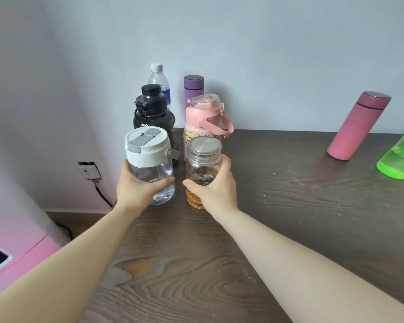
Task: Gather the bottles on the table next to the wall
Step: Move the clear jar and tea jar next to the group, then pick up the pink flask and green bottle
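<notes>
My left hand (135, 187) grips a clear bottle with a white lid (148, 157) at the table's left edge. Beside it, my right hand (214, 187) holds a clear bottle with a metal lid (203, 157) and an orange base. Both stand upright on the dark wooden table (278, 217). Behind them, near the wall, stand a black bottle (153, 113), a pink bottle with a strap (203, 117), a thin clear water bottle (160, 82) and a purple flask (193, 87). Far right, a pink flask (357, 127) and a green bottle (401, 157) stand apart.
The pale wall (266, 54) runs along the table's back edge. Left of the table, a wall socket (89, 171) with a cable hangs low, and a pink object (16, 248) sits at the lower left. The table's left edge drops off beside my left hand.
</notes>
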